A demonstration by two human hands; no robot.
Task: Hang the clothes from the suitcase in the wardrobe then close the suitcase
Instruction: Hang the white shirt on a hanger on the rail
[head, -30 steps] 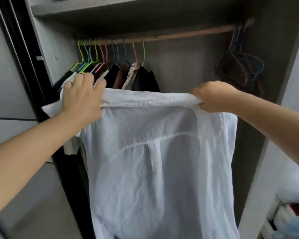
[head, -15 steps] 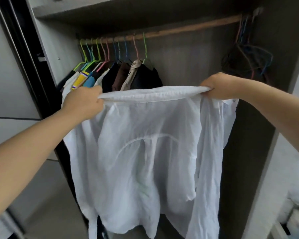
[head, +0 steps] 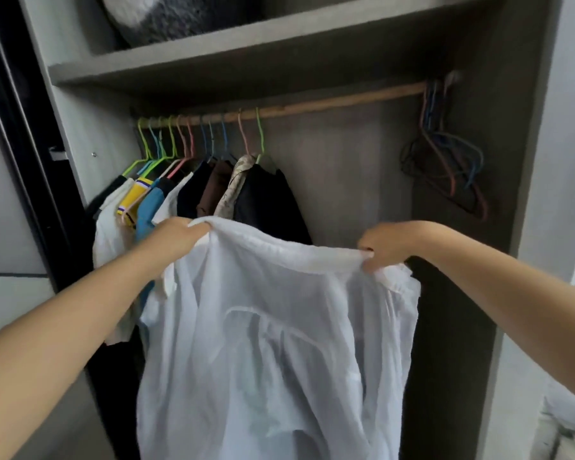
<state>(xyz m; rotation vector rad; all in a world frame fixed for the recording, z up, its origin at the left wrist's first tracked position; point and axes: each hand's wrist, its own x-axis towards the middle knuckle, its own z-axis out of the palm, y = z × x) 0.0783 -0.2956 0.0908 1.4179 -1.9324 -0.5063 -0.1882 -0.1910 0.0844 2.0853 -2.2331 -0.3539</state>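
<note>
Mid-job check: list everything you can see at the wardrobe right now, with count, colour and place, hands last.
white shirt: one, white, held up in front of the wardrobe, not on a hanger
wardrobe: one, grey, open, filling the view
rail: one, wooden, under the shelf
hung clothes: count unclear, white, yellow, blue, brown, black, bunched at the rail's left end
empty hangers: several, blue, pink and dark, bunched at the rail's right end
shelf: one, grey, above the rail
bundle: one, grey and white, on the shelf
left hand: grips the shirt's top edge
right hand: pinches the shirt's top edge
</note>
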